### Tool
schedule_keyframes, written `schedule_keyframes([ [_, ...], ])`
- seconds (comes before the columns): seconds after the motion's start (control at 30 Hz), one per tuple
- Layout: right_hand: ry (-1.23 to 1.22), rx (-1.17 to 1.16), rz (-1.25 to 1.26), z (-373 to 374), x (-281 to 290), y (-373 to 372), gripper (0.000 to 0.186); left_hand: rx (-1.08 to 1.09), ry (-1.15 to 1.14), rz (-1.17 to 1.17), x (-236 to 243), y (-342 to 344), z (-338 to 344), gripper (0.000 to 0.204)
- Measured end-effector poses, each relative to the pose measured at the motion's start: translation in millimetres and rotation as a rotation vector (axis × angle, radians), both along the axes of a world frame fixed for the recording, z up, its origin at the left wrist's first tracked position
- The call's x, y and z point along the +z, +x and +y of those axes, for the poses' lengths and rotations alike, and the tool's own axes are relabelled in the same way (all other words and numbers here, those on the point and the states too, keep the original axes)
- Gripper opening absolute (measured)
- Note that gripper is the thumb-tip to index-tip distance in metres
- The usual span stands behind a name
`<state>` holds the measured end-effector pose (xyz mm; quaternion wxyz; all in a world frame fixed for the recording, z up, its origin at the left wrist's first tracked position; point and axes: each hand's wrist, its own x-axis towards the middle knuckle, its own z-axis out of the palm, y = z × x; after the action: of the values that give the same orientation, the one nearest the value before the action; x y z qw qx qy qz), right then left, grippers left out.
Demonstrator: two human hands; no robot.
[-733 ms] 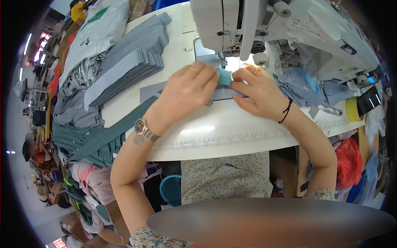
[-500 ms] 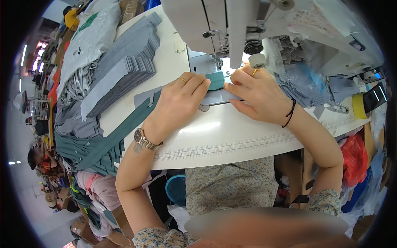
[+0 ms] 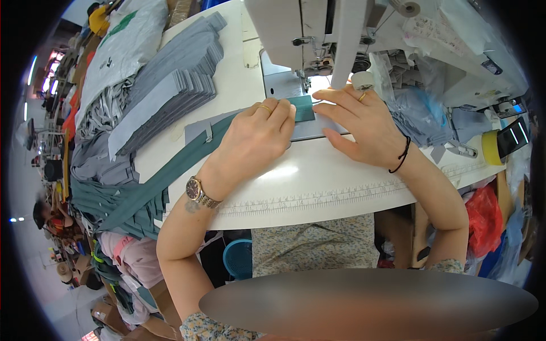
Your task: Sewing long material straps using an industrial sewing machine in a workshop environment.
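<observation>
My left hand [image 3: 256, 139], fingers curled, holds a long green fabric strip [image 3: 303, 108] down on the sewing machine's bed. The strip trails down-left to a heap of similar green strips [image 3: 102, 199]. A flat grey piece [image 3: 199, 131] lies under it. Beside the strip's end, my right hand [image 3: 358, 122] is open, fingers bent and apart; whether a fingertip touches the strip, I cannot tell. Just above both hands are the presser foot [image 3: 307, 84] and needle area of the white machine [image 3: 278, 25], with a metal plate [image 3: 273, 77].
Stacked grey pieces [image 3: 170, 79] and a white sack [image 3: 116, 48] lie at left. At right are grey pieces in plastic [image 3: 421, 119], a yellow roll [image 3: 490, 149], a dark phone-like device [image 3: 512, 136] and a red bag [image 3: 483, 221]. A person [image 3: 48, 213] is far left.
My right hand's fingers have loosened and spread from their bent grip at the strip's end. My left hand stays on the strip, whose end now lies flatter. The view has shifted slightly.
</observation>
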<state>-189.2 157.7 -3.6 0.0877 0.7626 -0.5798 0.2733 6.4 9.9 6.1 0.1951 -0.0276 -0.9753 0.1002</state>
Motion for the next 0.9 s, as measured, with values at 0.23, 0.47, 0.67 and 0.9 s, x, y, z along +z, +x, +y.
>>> schedule_keyframes([
  [0.23, 0.079, 0.030, 0.047, -2.9, -2.4, -1.3, 0.032, 0.001, 0.092, 0.043, -0.9, 3.3, -4.7, 0.033],
  [0.47, 0.058, 0.041, 0.084, 0.2, 0.7, -1.5, 0.030, 0.372, 0.061, 0.430, 47.1, 69.5, -55.2, 0.017],
  [0.67, 0.029, 0.045, 0.074, -0.8, 0.3, -1.2, 0.030, 0.475, 0.416, 0.345, 42.5, 102.5, -102.0, 0.018],
  [0.9, 0.014, 0.007, 0.078, -1.6, -2.2, -2.1, 0.028, 0.364, 0.159, 0.495, 41.3, 76.7, -83.3, 0.017],
])
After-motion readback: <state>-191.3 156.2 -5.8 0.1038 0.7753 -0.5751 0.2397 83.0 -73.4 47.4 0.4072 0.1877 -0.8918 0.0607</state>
